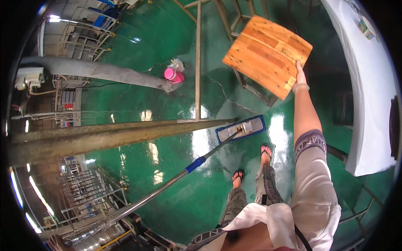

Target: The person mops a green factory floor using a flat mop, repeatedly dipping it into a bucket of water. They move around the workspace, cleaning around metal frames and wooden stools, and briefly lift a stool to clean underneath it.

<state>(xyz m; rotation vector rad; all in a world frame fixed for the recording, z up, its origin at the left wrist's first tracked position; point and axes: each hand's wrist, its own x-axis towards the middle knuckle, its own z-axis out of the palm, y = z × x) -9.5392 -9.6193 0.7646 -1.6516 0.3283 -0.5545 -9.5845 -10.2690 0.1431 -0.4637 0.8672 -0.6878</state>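
My right hand grips the near right edge of a square wooden stool, its thumb on the slatted orange-brown seat and its other fingers hidden behind the edge. Dark legs or rails show below the seat. At the lower left rim, part of my left hand is closed around the upper end of a flat mop's metal pole. The flat mop slants across the view, with a blue collar on its pole. Its blue-edged head lies flat on the green floor, ahead of my feet.
A thick post and thin rail stand left of the mop head. Near a grey pillar sit a pink container and a clear plastic bag. A white-covered table runs along the right.
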